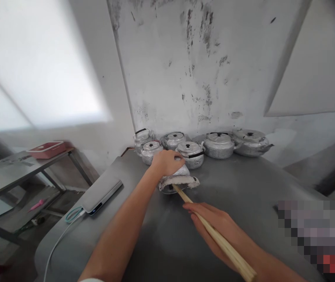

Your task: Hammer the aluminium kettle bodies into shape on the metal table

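My left hand (167, 161) is curled over the top of a silvery, rounded vessel (181, 170), which looks like a small kettle tipped with its mouth toward me. A thick, uneven whitish edge (179, 180) runs along that mouth, and a dark knob-like piece shows beneath it. In my right hand (210, 219) is a long pale wooden stick (226, 246), gripped partway along. Its far end reaches into the mouth under the whitish edge, where the tip is hidden. Just beyond my left hand stands a lidded aluminium kettle (189, 153).
Several more aluminium kettles (218, 145) line the back of the grey table (155, 243) against the stained wall. A grey power bank (105, 194) with a white cable lies on the left. Further left, a pink basket (47, 150) sits on another table. The lower right corner is pixelated.
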Available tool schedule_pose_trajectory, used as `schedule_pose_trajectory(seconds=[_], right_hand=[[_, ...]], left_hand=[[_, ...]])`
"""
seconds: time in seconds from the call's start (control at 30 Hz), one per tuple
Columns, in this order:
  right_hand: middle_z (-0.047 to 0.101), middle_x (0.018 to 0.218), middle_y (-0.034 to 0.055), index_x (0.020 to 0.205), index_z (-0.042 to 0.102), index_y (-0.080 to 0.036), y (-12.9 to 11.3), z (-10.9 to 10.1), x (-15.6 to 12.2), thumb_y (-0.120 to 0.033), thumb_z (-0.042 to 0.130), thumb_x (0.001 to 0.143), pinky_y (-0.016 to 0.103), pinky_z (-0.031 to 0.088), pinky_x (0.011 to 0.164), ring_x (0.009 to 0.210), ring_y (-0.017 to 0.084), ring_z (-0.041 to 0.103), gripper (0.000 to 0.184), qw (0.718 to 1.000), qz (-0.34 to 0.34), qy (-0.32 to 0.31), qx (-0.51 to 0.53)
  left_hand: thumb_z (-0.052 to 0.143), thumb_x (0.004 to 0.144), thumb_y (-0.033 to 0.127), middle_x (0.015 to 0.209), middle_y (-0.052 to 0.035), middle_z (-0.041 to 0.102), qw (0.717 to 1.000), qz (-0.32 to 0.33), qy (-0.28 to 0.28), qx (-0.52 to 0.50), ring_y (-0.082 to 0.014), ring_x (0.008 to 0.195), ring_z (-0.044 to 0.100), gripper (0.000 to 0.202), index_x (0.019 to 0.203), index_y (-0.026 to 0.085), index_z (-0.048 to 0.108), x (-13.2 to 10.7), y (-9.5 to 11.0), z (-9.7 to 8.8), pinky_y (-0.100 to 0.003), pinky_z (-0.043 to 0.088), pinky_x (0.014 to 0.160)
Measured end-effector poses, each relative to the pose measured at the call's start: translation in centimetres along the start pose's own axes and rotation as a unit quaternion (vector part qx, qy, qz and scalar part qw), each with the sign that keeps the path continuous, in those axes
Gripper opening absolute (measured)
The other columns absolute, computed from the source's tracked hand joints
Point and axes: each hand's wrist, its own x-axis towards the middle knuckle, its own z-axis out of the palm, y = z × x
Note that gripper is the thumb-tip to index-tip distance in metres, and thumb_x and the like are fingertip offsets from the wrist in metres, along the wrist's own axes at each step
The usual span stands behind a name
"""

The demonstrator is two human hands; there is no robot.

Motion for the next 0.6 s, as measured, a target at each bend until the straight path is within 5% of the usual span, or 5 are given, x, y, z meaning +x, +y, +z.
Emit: schedule_pose_trajectory(seconds=[0.6], right_hand=[[0.079, 0.103, 0.0061, 0.122, 0.068, -0.022, 0.25, -0.17, 0.06, -0.022, 0.047, 0.101, 0.025, 0.063, 0.080, 0.089, 0.018, 0.078, 0.030, 0.999, 0.053, 0.010, 0.000]], left_hand=[[0.050, 0.095, 0.052, 0.120, -0.0027, 0.075, 1.000, 0.000, -0.011, -0.003, -0.0307, 0.112, 0.066, 0.038, 0.117, 0.036, 0.076, 0.00, 0.04, -0.05, -0.040, 0.050, 0.096]])
